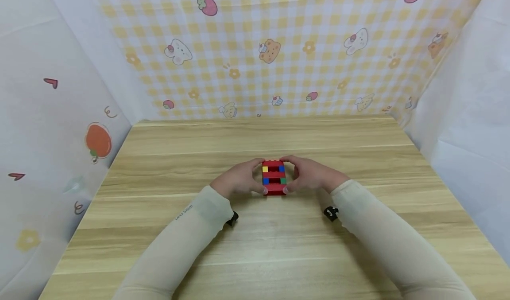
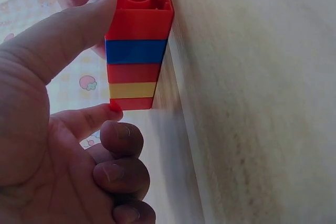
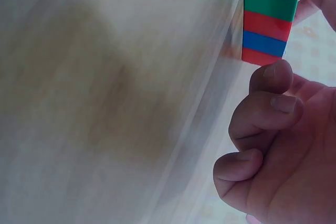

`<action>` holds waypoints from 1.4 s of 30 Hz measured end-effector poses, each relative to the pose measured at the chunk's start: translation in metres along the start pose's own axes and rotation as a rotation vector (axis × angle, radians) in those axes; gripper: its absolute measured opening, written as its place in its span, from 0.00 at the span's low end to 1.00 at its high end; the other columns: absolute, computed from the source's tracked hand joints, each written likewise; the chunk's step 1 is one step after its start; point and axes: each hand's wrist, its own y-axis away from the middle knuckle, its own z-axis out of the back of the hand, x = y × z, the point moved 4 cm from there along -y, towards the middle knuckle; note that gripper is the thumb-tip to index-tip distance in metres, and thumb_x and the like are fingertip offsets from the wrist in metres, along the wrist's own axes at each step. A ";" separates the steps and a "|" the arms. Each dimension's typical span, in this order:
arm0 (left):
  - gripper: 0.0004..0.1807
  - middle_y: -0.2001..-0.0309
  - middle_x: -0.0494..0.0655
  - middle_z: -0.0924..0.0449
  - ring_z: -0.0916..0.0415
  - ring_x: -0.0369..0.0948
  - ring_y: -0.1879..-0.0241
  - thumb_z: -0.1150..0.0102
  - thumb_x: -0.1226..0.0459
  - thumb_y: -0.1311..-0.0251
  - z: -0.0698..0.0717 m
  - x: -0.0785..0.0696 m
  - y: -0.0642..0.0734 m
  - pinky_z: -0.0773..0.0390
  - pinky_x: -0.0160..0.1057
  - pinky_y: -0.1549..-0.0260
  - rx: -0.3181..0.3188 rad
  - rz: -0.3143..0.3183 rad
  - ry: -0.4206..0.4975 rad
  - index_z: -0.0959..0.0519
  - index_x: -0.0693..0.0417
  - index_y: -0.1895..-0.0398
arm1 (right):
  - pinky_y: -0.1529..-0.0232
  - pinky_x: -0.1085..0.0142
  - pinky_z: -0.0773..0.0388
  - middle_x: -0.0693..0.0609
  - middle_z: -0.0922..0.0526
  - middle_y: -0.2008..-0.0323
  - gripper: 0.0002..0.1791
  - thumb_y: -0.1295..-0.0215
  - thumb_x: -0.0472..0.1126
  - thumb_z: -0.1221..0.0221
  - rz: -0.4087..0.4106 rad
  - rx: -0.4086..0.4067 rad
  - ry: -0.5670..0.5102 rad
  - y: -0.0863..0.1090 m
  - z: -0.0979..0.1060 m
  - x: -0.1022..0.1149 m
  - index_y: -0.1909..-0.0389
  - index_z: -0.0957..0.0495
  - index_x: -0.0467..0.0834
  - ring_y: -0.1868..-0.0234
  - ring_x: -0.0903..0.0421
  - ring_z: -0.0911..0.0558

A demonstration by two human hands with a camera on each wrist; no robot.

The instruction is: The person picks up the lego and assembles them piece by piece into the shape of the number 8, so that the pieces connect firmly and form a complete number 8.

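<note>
A ladder-like stack of toy building bricks (image 1: 274,175) lies on the table in the middle of the head view. Three long red bricks are spaced apart by small yellow and blue ones on top, and blue and green ones below. My left hand (image 1: 241,178) pinches its left end, thumb at the near red brick and index finger at the far one. The right hand (image 1: 311,174) grips the opposite end the same way. In the left wrist view, the near red brick (image 2: 137,23) shows its hollow underside with round tubes. A green brick (image 3: 270,3) shows in the right wrist view.
The wood-grain table (image 1: 263,251) extends around both arms. Behind it hangs a yellow checked cloth (image 1: 247,69) with cartoon prints, and white cloths stand at both sides. Black wrist devices (image 1: 331,213) sit under the cream sleeves, close over the table.
</note>
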 end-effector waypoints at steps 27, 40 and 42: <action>0.53 0.19 0.48 0.39 0.44 0.52 0.19 0.21 0.57 0.42 0.003 0.000 -0.007 0.43 0.62 0.24 0.001 -0.020 0.007 0.42 0.39 0.16 | 0.46 0.52 0.25 0.47 0.20 0.50 0.55 0.47 0.55 0.20 -0.030 -0.007 0.044 -0.007 0.010 0.002 0.19 0.37 0.59 0.50 0.47 0.25; 0.53 0.18 0.46 0.39 0.44 0.52 0.19 0.21 0.57 0.42 0.003 -0.001 -0.006 0.43 0.63 0.24 -0.001 -0.009 -0.011 0.42 0.38 0.16 | 0.43 0.49 0.24 0.47 0.20 0.45 0.54 0.46 0.55 0.20 -0.036 -0.004 0.026 -0.005 0.010 0.003 0.19 0.37 0.58 0.46 0.46 0.25; 0.53 0.19 0.46 0.39 0.43 0.52 0.20 0.21 0.56 0.42 0.003 -0.002 -0.006 0.43 0.63 0.24 -0.002 -0.010 -0.018 0.42 0.38 0.16 | 0.46 0.51 0.25 0.46 0.20 0.48 0.54 0.46 0.54 0.20 -0.034 -0.005 0.024 -0.004 0.010 0.003 0.19 0.37 0.58 0.48 0.46 0.25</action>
